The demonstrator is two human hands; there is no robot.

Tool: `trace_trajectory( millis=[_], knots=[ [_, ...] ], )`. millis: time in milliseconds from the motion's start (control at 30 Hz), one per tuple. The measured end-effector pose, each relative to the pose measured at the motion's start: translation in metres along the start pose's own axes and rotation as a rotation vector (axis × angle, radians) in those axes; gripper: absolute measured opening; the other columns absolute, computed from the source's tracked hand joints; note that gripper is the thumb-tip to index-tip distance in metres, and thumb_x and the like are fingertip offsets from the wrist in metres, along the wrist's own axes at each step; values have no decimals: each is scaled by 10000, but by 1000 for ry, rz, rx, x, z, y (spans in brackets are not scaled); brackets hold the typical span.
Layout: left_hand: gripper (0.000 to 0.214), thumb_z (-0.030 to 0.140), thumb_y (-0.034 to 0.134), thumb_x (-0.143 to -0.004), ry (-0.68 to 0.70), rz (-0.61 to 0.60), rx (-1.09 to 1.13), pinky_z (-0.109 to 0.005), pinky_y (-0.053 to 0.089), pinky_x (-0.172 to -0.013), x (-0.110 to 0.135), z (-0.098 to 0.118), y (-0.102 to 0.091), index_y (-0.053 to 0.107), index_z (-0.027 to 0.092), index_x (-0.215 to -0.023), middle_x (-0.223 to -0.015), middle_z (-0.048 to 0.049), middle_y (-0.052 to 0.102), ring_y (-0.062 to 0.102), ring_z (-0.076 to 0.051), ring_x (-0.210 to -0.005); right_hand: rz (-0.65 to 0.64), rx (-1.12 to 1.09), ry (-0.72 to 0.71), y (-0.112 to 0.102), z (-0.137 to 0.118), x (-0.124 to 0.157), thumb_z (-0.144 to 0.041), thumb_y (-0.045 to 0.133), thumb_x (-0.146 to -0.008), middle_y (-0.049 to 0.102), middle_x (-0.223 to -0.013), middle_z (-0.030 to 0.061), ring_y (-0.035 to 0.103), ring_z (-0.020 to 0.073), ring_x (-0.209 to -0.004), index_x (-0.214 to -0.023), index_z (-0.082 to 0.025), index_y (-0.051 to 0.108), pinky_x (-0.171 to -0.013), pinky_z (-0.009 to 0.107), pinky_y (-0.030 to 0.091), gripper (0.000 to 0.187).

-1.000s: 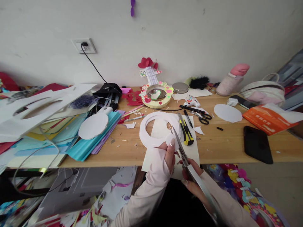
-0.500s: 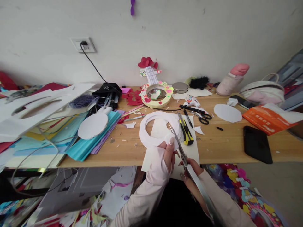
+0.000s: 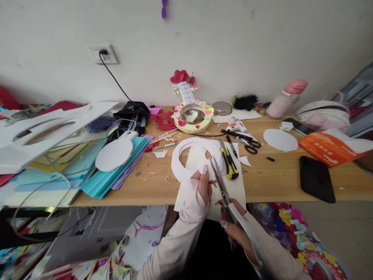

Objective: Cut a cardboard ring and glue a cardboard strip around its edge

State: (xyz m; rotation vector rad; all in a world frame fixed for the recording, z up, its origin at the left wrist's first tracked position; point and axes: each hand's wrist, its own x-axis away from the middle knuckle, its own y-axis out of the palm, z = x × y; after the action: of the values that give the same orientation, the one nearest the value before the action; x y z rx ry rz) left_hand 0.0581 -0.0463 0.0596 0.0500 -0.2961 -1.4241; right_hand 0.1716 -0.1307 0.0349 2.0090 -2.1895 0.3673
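My left hand [image 3: 204,188] pinches the near edge of a white paper ring [image 3: 186,155], held above a white sheet [image 3: 233,186] at the wooden table's front edge. My right hand [image 3: 236,221] grips a pair of large silver scissors [image 3: 220,181], whose blades point up and away into the ring's near right rim. A yellow and black utility knife [image 3: 229,163] lies just right of the ring.
Stacked coloured paper [image 3: 96,171] and white boards cover the left of the table [image 3: 271,182]. A decorated paper guitar [image 3: 192,112], small black scissors [image 3: 250,144], a white paper disc [image 3: 280,139], a black phone [image 3: 317,178] and an orange packet [image 3: 330,147] lie around.
My right hand and the scissors have drawn slightly back toward me, and my left thumb has shifted a little left along the ring. The ring has turned slightly.
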Motion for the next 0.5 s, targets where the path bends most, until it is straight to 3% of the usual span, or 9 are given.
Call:
trace_trajectory(
  millis=[133, 300, 433, 500],
  knots=[
    [763, 1007, 591, -751, -3, 60, 37, -246, 138, -351, -3, -6, 3, 503, 256, -647, -359, 92, 294, 233, -74, -311, 13, 9, 13, 4, 2, 9, -425, 716, -675, 607, -696, -32, 593, 221, -627, -1008, -322, 671, -576, 335, 517, 352],
    [768, 1010, 605, -731, -1, 60, 45, -249, 136, -371, -5, -12, 4, 489, 256, -643, -383, 89, 290, 229, -75, -348, -141, 186, 33, -8, -44, 11, -360, 676, -696, 679, -755, 15, 686, 254, -735, -876, -275, 644, -761, 401, 623, 201],
    [764, 985, 625, -752, 10, 47, 36, -247, 122, -382, -3, -8, 4, 464, 252, -611, -390, 89, 280, 199, -65, -360, -135, 299, 45, -12, -54, 10, -353, 674, -709, 755, -851, 58, 763, 313, -831, -983, -271, 659, -802, 437, 668, 286],
    [757, 970, 655, -744, 10, 45, 41, -244, 119, -387, -2, -5, 4, 455, 252, -608, -406, 93, 272, 195, -61, -369, -133, 327, -54, -15, -50, 10, -344, 675, -744, 775, -859, 57, 780, 312, -805, -1031, -274, 677, -797, 433, 681, 296]
  ],
)
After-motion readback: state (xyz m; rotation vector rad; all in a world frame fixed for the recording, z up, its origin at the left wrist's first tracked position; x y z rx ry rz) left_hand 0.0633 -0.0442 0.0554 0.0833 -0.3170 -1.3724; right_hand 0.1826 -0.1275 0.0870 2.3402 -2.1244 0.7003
